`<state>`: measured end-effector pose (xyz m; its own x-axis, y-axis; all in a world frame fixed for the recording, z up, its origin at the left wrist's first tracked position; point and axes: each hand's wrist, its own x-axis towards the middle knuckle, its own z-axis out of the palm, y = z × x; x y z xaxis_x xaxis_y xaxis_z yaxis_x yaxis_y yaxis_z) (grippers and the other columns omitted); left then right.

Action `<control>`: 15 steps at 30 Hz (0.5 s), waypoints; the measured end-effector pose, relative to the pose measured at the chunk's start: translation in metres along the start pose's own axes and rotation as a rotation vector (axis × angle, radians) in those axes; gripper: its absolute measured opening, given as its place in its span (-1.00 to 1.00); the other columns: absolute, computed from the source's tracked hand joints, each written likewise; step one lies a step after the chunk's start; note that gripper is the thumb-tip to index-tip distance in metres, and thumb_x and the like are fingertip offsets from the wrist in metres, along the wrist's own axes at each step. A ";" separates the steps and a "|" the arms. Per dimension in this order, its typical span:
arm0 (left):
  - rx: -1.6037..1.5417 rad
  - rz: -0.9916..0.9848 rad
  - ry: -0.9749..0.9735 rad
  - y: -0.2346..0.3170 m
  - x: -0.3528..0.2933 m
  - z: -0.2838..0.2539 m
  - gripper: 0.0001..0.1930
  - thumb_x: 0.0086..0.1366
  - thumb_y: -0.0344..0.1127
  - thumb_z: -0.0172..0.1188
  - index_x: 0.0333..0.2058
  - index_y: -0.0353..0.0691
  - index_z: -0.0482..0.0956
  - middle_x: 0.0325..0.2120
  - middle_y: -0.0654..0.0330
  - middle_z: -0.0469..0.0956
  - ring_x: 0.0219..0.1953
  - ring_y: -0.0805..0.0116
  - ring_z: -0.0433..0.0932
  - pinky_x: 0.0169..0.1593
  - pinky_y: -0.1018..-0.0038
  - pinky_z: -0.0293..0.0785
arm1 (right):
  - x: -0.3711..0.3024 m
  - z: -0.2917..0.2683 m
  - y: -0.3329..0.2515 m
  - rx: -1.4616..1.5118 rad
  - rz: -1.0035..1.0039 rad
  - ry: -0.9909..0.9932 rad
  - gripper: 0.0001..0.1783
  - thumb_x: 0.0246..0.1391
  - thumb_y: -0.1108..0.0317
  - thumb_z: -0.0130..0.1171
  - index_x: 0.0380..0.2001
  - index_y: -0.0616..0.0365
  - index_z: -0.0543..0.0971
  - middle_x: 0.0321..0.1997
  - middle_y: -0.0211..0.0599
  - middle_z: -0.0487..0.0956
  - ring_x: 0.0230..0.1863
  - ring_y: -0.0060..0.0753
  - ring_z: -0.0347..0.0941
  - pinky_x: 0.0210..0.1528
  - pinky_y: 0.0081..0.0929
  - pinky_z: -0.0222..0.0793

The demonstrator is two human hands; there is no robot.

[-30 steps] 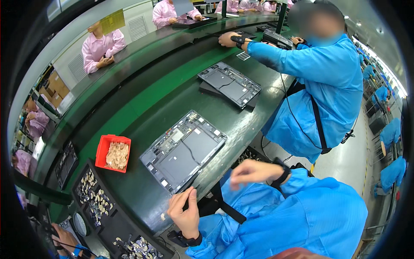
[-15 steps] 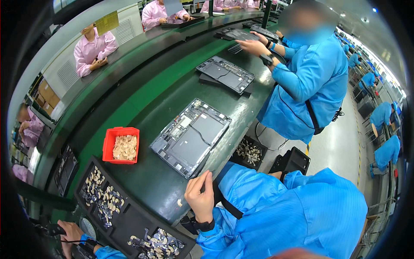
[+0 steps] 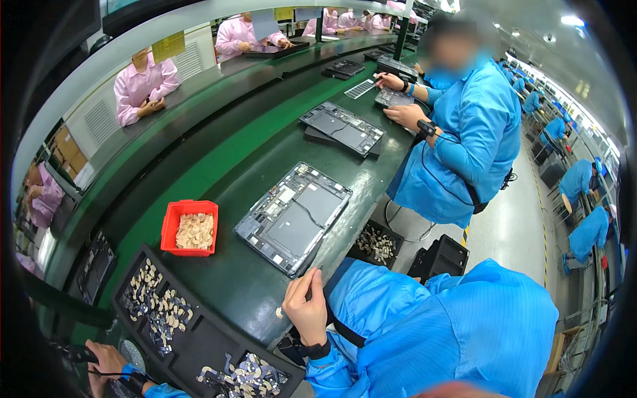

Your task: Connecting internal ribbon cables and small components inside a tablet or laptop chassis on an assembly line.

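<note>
My left hand [image 3: 306,308] is raised at the near edge of the green bench [image 3: 245,288], fingertips pinched together. Whatever sits in the pinch is too small to make out. Just beyond the fingertips lies an opened tablet-like device [image 3: 295,215], its dark battery, boards and black cable exposed. Beside the hand, a small beige piece [image 3: 279,312] rests on the bench. My right arm [image 3: 441,284] reaches down beside my leg toward a black bin [image 3: 443,257]; my right hand is almost wholly hidden, so its fingers cannot be told.
A red bin [image 3: 166,229] holds beige pieces. A divided black tray [image 3: 209,341] carries beige and dark bits; another person's hand [image 3: 109,361] is beside it. Farther up the bench lies a second opened device [image 3: 342,126], near a co-worker [image 3: 464,126]. A dark box [image 3: 393,255] of pieces stands below.
The view has shifted slightly. My right hand has slipped from sight while my left hand keeps its pinch. The co-worker's hands have come down, now holding a dark device near the bench edge.
</note>
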<state>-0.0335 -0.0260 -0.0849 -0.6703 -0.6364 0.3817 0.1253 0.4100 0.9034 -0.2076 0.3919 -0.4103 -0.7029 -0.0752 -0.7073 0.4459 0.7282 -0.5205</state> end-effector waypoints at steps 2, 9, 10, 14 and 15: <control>0.008 0.012 -0.009 0.002 0.003 0.002 -0.86 0.32 -0.45 0.42 -0.20 -0.38 0.79 -0.34 0.00 0.77 -0.29 0.22 0.73 -0.16 0.38 0.57 | -0.001 0.025 0.002 0.018 0.005 0.048 -0.53 0.28 0.09 0.20 -0.18 0.40 0.71 -0.19 0.13 0.75 -0.18 0.13 0.71 -0.12 -0.13 0.58; 0.047 -0.015 -0.013 -0.002 0.003 -0.004 -0.85 0.31 -0.45 0.42 -0.19 -0.39 0.79 -0.34 0.01 0.77 -0.29 0.21 0.74 -0.14 0.39 0.58 | -0.002 0.053 -0.006 0.009 0.023 0.224 -0.53 0.29 0.09 0.19 -0.19 0.40 0.71 -0.18 0.13 0.75 -0.16 0.15 0.71 -0.10 -0.13 0.58; 0.043 -0.014 -0.021 0.001 0.003 -0.003 -0.85 0.32 -0.45 0.41 -0.19 -0.39 0.79 -0.33 0.00 0.77 -0.28 0.21 0.74 -0.14 0.38 0.58 | -0.002 0.058 -0.004 0.011 0.027 0.243 -0.53 0.29 0.09 0.19 -0.19 0.40 0.71 -0.18 0.13 0.75 -0.16 0.15 0.71 -0.09 -0.13 0.58; 0.073 0.005 -0.020 -0.001 0.004 -0.003 -0.86 0.34 -0.45 0.39 -0.17 -0.38 0.79 -0.32 0.01 0.77 -0.28 0.24 0.74 -0.14 0.39 0.58 | 0.005 0.055 -0.022 -0.020 0.053 0.307 -0.52 0.29 0.09 0.19 -0.19 0.41 0.71 -0.18 0.13 0.76 -0.15 0.16 0.72 -0.08 -0.13 0.58; 0.080 0.002 -0.018 -0.002 0.004 -0.003 -0.86 0.34 -0.45 0.39 -0.17 -0.38 0.79 -0.32 0.01 0.77 -0.28 0.24 0.74 -0.14 0.39 0.58 | 0.005 0.048 -0.022 -0.028 0.055 0.321 -0.52 0.30 0.09 0.19 -0.19 0.41 0.71 -0.18 0.13 0.76 -0.15 0.16 0.72 -0.08 -0.13 0.58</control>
<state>-0.0348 -0.0312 -0.0841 -0.6834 -0.6236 0.3796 0.0683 0.4631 0.8837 -0.1946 0.3424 -0.4257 -0.8189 0.1807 -0.5447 0.4759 0.7442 -0.4686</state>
